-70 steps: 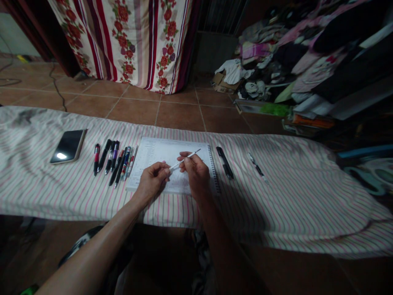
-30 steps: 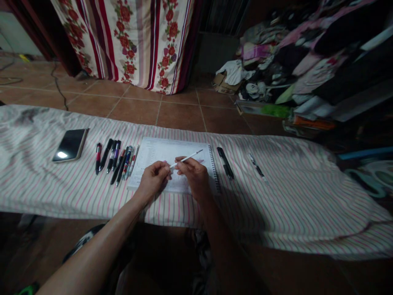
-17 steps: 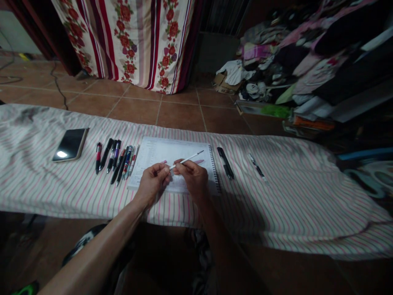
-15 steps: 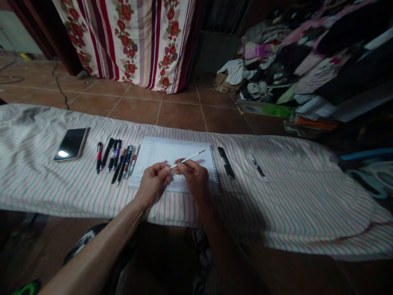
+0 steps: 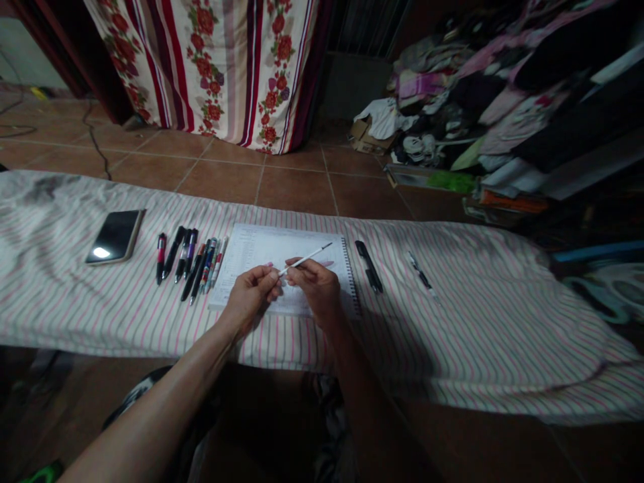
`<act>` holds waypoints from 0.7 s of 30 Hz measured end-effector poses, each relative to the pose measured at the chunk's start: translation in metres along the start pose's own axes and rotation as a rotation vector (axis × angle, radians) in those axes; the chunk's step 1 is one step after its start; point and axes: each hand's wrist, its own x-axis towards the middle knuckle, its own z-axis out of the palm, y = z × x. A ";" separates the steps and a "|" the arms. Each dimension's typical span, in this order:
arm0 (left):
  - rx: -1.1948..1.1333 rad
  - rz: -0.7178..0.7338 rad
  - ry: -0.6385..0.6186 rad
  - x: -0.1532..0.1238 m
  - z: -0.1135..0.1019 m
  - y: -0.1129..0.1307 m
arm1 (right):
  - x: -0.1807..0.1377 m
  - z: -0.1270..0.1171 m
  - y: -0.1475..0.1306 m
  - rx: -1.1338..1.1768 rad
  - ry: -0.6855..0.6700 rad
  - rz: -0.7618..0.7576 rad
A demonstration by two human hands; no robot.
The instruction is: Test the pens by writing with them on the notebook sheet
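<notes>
Above the spiral notebook (image 5: 256, 245), a thin white pen refill (image 5: 312, 255) with a dark tip slants up to the right. My left hand (image 5: 251, 292) is closed on its lower end, the fingertips hiding that end. The fingers of my right hand (image 5: 316, 285) pinch the refill a little farther up. A small pink piece (image 5: 270, 264) shows by the left fingertips; I cannot tell whether it is held. Behind the right fingers, a pinkish slim piece (image 5: 328, 263) lies on the page, partly covered.
Left of the notebook, several pens (image 5: 191, 261) lie in a row, with a phone (image 5: 115, 236) beyond them. To the right are a black pen (image 5: 369, 267) in parts and a slim pen (image 5: 423, 277). Striped cloth (image 5: 493, 302) covers the surface. Clothes (image 5: 427, 84) are heaped behind.
The view has shifted very slightly. Both hands keep their grip on the refill, which has barely moved.
</notes>
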 end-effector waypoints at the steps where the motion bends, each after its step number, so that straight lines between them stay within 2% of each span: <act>1: 0.000 0.003 -0.004 0.000 0.000 0.000 | 0.000 0.000 0.000 0.001 0.005 -0.001; 13: 0.013 0.000 -0.020 0.000 0.000 -0.002 | 0.000 -0.002 -0.006 -0.058 -0.051 0.022; 21: 0.030 0.004 -0.030 0.001 0.000 -0.004 | -0.002 -0.002 -0.009 -0.185 -0.062 -0.015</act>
